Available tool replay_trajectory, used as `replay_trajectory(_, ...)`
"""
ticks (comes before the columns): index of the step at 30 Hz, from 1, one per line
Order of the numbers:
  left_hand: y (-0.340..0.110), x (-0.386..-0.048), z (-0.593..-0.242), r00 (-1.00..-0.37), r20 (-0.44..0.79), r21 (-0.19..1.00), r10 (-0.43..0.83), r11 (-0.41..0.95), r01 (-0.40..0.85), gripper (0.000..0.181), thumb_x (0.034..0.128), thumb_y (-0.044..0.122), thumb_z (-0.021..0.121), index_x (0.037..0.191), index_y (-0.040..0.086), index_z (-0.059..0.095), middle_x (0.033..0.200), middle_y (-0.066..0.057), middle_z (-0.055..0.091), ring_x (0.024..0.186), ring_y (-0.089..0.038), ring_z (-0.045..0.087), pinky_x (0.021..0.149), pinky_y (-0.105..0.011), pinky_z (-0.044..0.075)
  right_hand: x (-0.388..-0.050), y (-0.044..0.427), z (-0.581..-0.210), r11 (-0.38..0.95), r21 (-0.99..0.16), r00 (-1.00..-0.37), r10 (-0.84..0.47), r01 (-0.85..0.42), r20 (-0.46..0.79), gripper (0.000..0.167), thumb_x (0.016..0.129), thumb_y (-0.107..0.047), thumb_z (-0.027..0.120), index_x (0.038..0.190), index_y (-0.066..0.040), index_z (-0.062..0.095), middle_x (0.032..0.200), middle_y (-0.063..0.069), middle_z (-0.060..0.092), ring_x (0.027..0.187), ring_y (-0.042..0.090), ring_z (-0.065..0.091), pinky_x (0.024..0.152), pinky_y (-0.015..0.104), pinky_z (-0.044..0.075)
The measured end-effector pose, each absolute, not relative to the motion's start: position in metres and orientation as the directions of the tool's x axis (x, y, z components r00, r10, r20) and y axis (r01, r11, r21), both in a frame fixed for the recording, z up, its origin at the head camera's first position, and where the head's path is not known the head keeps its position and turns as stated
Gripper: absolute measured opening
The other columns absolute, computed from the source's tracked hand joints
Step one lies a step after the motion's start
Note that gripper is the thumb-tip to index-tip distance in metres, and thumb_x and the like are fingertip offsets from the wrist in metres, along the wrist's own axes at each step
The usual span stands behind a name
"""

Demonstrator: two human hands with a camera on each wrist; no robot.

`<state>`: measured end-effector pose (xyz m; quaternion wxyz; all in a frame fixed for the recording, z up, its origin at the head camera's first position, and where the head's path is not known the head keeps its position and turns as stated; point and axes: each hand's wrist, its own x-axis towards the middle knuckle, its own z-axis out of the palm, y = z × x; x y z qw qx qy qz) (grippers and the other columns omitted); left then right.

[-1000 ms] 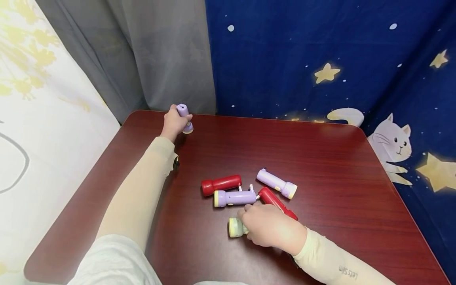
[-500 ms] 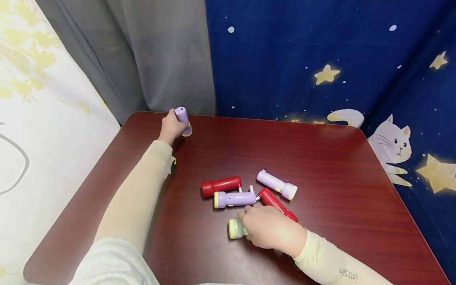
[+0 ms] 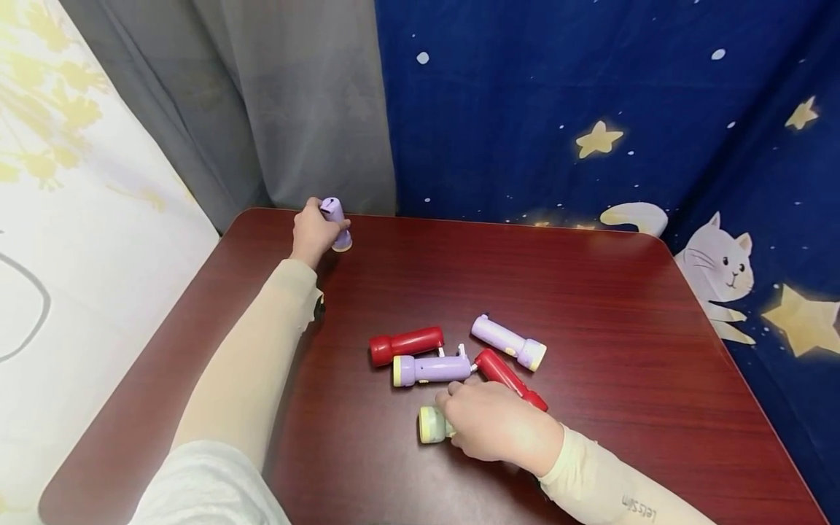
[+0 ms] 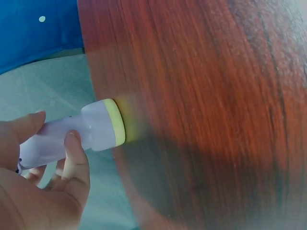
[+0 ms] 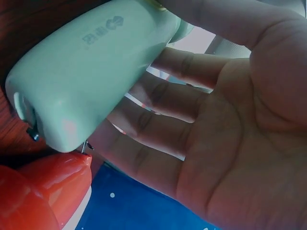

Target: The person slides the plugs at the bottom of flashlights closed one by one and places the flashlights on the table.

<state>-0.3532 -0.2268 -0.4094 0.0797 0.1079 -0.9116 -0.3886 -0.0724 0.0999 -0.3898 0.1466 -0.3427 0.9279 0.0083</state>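
Observation:
At the far left corner of the table (image 3: 564, 277), my left hand (image 3: 312, 232) grips a purple flashlight (image 3: 340, 240). It stands upright, its yellow-rimmed head down on the wood. In the left wrist view, thumb and fingers lie around the purple barrel. My right hand (image 3: 495, 419) holds a pale green flashlight (image 5: 91, 72) that lies near the table's middle. Its yellow-rimmed head pokes out left of the fingers in the head view, while the hand hides its barrel. Thumb and fingers lie on opposite sides of that barrel in the right wrist view.
Just beyond the right hand lie a red flashlight (image 3: 407, 345), a purple flashlight (image 3: 433, 368), a second red flashlight (image 3: 508, 379) and another purple flashlight (image 3: 508, 341). Grey (image 3: 321, 95) and blue star-printed curtains (image 3: 499, 109) hang behind the table's far edge.
The left hand and its purple flashlight have shifted slightly left and nearer, and the left fingers have changed position on the barrel. The right hand keeps its hold on the green flashlight.

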Motion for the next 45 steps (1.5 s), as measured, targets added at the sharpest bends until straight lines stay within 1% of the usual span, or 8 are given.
replay_trajectory(13,-0.223,-0.353,-0.410,-0.952,0.068,0.726,-0.300,0.669,-0.159,0.073,0.0948,0.036,0.078,0.147,0.003,0.039,0.143,-0.029,0.058,0.132,-0.047,0.059,0.114,-0.060,0.050,-0.070,0.102,-0.394,0.758,-0.079,-0.724,-0.644,-0.648,-0.248,0.039,0.081,-0.031,0.091,0.112,-0.016,0.071,0.093,-0.005,0.064,0.091,0.021,0.064,0.076,0.036,0.058)
replay_trajectory(19,-0.219,-0.333,-0.381,-0.955,0.086,0.709,-0.285,0.690,-0.143,0.081,0.0905,0.027,0.078,0.154,0.008,0.030,0.152,-0.027,0.035,0.124,-0.049,0.059,0.111,-0.060,0.050,-0.067,0.102,-0.391,0.774,-0.131,-0.740,-0.631,-0.619,-0.234,0.039,0.085,-0.035,0.088,0.114,-0.015,0.072,0.092,-0.005,0.064,0.092,0.021,0.064,0.073,0.035,0.057)
replay_trajectory(24,-0.201,-0.284,-0.339,-0.954,0.111,0.687,-0.278,0.715,-0.129,0.087,0.0901,0.026,0.075,0.159,0.015,0.023,0.163,-0.019,0.018,0.106,-0.046,0.063,0.095,-0.056,0.052,-0.065,0.106,-0.379,0.763,-0.229,-0.742,-0.644,-0.604,-0.188,0.040,0.091,-0.039,0.082,0.119,-0.012,0.069,0.090,-0.007,0.062,0.086,0.016,0.061,0.079,0.033,0.055)
replay_trajectory(29,-0.152,-0.205,-0.302,-0.961,0.275,0.701,-0.037,0.691,0.174,0.064,0.0953,0.024,0.071,0.151,0.013,0.043,0.156,-0.015,0.036,0.094,-0.035,0.061,0.086,-0.045,0.054,-0.066,0.115,-0.359,0.738,-0.361,-0.775,-0.629,-0.570,-0.060,0.037,0.100,-0.040,0.073,0.123,-0.012,0.068,0.102,-0.004,0.068,0.094,0.015,0.064,0.085,0.033,0.055)
replay_trajectory(34,-0.103,-0.120,-0.296,-0.905,0.341,0.740,0.254,0.522,0.425,0.039,0.0986,0.023,0.073,0.134,0.013,0.062,0.133,-0.006,0.062,0.100,-0.022,0.065,0.083,-0.037,0.061,-0.064,0.124,-0.336,0.705,-0.486,-0.825,-0.562,-0.516,0.061,0.034,0.105,-0.042,0.066,0.131,-0.020,0.066,0.105,-0.007,0.064,0.098,0.011,0.061,0.085,0.030,0.055)
replay_trajectory(37,-0.090,-0.084,-0.307,-0.902,0.289,0.798,0.322,0.440,0.412,0.032,0.1007,0.027,0.073,0.132,0.019,0.066,0.125,0.000,0.069,0.100,-0.016,0.070,0.084,-0.034,0.063,-0.058,0.130,-0.322,0.688,-0.552,-0.857,-0.504,-0.471,0.104,0.031,0.103,-0.047,0.067,0.131,-0.033,0.064,0.100,-0.012,0.058,0.088,0.006,0.055,0.077,0.027,0.052)
replay_trajectory(40,-0.086,-0.063,-0.322,-0.923,0.214,0.884,0.321,0.337,0.323,0.029,0.1024,0.027,0.072,0.131,0.020,0.069,0.120,0.000,0.072,0.093,-0.015,0.074,0.081,-0.031,0.064,-0.048,0.136,-0.313,0.672,-0.609,-0.886,-0.448,-0.421,0.118,0.040,0.100,-0.053,0.071,0.137,-0.041,0.064,0.111,-0.018,0.063,0.094,0.003,0.060,0.080,0.028,0.055)
replay_trajectory(45,-0.091,-0.058,-0.339,-0.959,0.181,0.982,0.216,0.021,0.190,0.025,0.1053,0.016,0.067,0.129,0.009,0.069,0.115,-0.009,0.072,0.089,-0.017,0.074,0.083,-0.030,0.066,-0.041,0.145,-0.305,0.568,-0.707,-0.898,-0.368,-0.422,0.240,0.049,0.094,-0.038,0.082,0.140,-0.030,0.068,0.129,-0.012,0.072,0.105,0.007,0.068,0.088,0.030,0.062)
